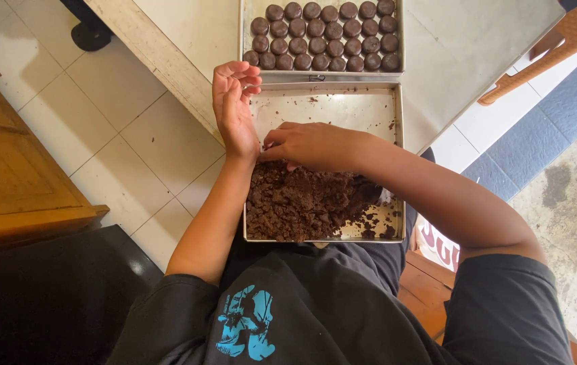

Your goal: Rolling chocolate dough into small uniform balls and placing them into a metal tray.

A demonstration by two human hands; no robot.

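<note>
The left hand (234, 108) stood edge-up at the left rim of the near rectangular metal tray (396, 128), palm open and fingers loosely curled, holding nothing that could be seen; the right hand (312, 145) reached across to it, fingertips bunched at the base of the left palm just above the heap of crumbly dark brown dough (305, 199), perhaps pinching a small bit of it, though the pictures did not show whether anything sat between those fingers. The dough filled the lower half of that tray, thickest toward its left side, with loose crumbs scattered at the lower right corner; the upper half of the tray lay bare but for a few specks. Just beyond it, touching end to end, the far rectangular metal tray (242, 34) carried the small round dark brown dough balls (322, 37), set in three close rows that filled the part of it in view. Both trays rested on the pale counter (464, 47), with a cream tiled floor (112, 101) to the left and a brown wooden cabinet (11, 169) beside it. Judging by this, a good batch had already been shaped, while a large share of dough remained to be portioned, so the work seemed somewhere about midway
</note>
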